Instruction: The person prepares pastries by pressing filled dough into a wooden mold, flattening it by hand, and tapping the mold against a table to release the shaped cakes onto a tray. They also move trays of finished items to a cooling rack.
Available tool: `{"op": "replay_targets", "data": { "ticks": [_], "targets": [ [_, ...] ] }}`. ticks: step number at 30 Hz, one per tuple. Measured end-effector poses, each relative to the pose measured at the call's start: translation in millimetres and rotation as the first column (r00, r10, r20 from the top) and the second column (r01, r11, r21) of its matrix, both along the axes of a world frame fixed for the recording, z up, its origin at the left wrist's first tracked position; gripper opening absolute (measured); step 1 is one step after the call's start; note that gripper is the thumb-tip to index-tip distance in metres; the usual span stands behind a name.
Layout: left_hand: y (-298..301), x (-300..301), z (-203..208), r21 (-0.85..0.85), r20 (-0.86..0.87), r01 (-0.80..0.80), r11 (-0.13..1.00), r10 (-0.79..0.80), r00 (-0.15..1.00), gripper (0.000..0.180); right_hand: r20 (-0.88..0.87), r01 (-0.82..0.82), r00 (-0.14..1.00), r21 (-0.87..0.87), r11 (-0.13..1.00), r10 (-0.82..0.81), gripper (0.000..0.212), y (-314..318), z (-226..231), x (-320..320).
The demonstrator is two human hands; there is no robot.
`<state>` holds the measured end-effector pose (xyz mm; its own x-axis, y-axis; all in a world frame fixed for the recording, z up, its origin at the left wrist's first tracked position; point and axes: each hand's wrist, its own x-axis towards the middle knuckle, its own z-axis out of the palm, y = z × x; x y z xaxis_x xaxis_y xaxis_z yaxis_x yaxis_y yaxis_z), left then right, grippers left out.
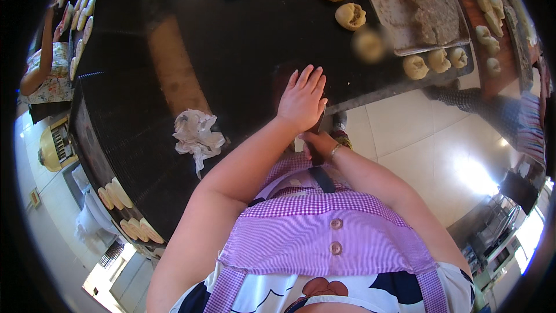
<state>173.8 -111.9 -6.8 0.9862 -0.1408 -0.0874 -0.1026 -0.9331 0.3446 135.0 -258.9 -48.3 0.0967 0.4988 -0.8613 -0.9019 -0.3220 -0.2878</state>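
Observation:
My left hand [302, 99] lies stretched out over the near edge of a black worktop [249, 40], palm down and fingers extended, with nothing seen in its grasp. Just below it, close to my apron, my right hand [318, 144] is closed with its fingers curled. Something dark runs near it, but I cannot make out what it holds. Ahead and to the right sit round filled dough balls [350, 16], some with gathered, partly open tops. One dough ball [369, 45] looks blurred. A crumpled white plastic bag [198, 133] lies left of my forearm.
A metal tray [399, 51] of minced filling [431, 6] stands at the right, with more dough balls [438, 61] along its near side. Dough pieces [489, 3] lie on a brown board beyond. Flat oval dough pieces [139, 230] line the left edge. Other people are at both sides.

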Motion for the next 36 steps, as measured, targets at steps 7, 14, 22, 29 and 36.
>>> {"op": "replay_targets", "data": {
  "ticks": [7, 14, 22, 29, 36],
  "targets": [
    [0, 1, -12, 0.145, -0.137, 0.146, 0.979, -0.127, 0.982, 0.058, 0.019, -0.024, 1.0, 0.052, 0.998, 0.024, 0.031, -2, -13, -6],
    [-9, 0, -15, 0.161, -0.108, 0.067, 0.985, -0.05, 0.993, 0.069, -0.003, 0.023, 1.0, 0.134, 0.991, -0.023, 0.028, -4, -20, -12],
    [-15, 27, -17, 0.156, -0.166, 0.13, 0.979, -0.103, 0.981, 0.068, -0.082, 0.081, 0.994, 0.184, 0.98, -0.067, 0.031, -11, -30, -10],
    [33, 49, -25, 0.131, 0.021, -0.173, 0.976, 0.172, 0.985, 0.056, -0.008, 0.023, 1.0, 0.06, 0.998, -0.023, 0.033, -11, -7, -5],
    [20, 47, -19, 0.2, -0.036, -0.201, 0.959, 0.212, 0.977, 0.065, 0.063, 0.012, 0.998, 0.089, 0.996, -0.018, 0.031, -11, -8, 3]
  ]
}}
